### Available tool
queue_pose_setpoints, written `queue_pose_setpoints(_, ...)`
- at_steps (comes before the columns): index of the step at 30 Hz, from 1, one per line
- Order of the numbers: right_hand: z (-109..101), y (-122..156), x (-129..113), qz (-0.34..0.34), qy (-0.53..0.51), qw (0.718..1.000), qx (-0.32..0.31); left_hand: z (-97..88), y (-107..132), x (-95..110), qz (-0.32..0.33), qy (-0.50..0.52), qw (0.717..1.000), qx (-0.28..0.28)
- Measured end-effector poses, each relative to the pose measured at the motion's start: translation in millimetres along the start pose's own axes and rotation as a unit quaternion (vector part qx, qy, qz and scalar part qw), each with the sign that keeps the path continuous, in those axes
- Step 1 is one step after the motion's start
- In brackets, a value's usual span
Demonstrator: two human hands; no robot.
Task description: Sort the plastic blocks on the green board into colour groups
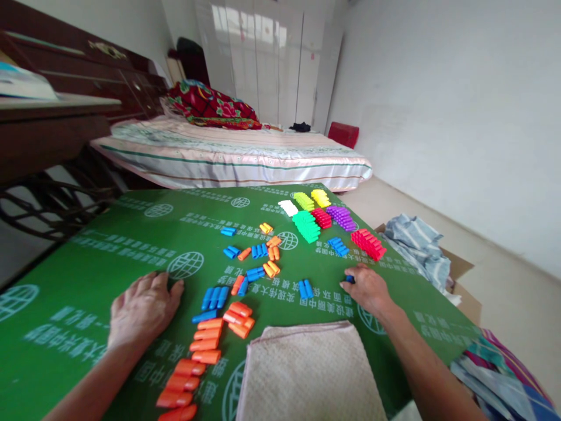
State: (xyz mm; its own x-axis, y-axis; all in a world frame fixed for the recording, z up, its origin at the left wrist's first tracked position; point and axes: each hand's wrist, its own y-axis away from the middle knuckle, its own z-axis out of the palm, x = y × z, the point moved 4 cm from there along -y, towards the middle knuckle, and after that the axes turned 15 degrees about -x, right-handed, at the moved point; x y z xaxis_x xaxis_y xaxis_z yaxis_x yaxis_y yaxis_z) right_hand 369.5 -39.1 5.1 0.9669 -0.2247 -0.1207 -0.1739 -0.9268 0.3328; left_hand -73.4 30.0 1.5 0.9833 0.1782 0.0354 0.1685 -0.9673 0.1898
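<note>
My left hand rests palm down on the green board, thumb apart from the fingers, holding nothing. To its right lie loose orange caps and blue caps, small plastic tube shapes. My right hand pinches a dark blue cap just above or on the board; I cannot tell which. Left of that hand, a small group of blue caps lies side by side. Beyond it, a stack of blue caps sits near a red stack.
Farther back stand green, purple, yellow and white stacks. A folded beige cloth lies at the near edge. Clothes lie beyond the right edge; a bed stands behind the board.
</note>
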Motion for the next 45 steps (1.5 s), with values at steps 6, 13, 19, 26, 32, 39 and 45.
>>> queue_pose_setpoints(6, 4.6, -10.4, 21.2, -0.068, -0.074, 0.995, -0.009, -0.2, -0.5, 1.6, -0.002, -0.002, 1.0, -0.004)
queue_pose_setpoints(13, 7.6, -18.9, 21.1, -0.067, -0.077, 0.995, 0.02, -2.4, 0.6, 1.2, -0.002, -0.004, 1.0, -0.006)
queue_pose_setpoints(19, 7.9, -37.2, 32.7, 0.007, -0.141, 0.986, 0.092, -1.6, -0.2, 1.9, -0.003, -0.005, 1.0, -0.007)
queue_pose_setpoints(26, -1.0, -55.4, 32.7, 0.051, -0.137, 0.983, 0.111, -0.1, -1.4, -0.1, -0.004, -0.006, 1.0, -0.002)
queue_pose_setpoints(32, -3.1, -57.7, 29.6, 0.054, -0.143, 0.982, 0.113, 0.8, -1.0, -0.3, -0.006, -0.004, 1.0, 0.002)
queue_pose_setpoints(39, -1.5, -58.4, 29.0, 0.061, -0.146, 0.98, 0.12, 2.1, -1.2, -0.9, 0.0, 0.0, 1.0, 0.013)
queue_pose_setpoints(45, -1.8, -57.4, 29.2, 0.053, -0.142, 0.981, 0.117, 0.5, 0.7, -0.7, 0.006, 0.001, 1.0, 0.011)
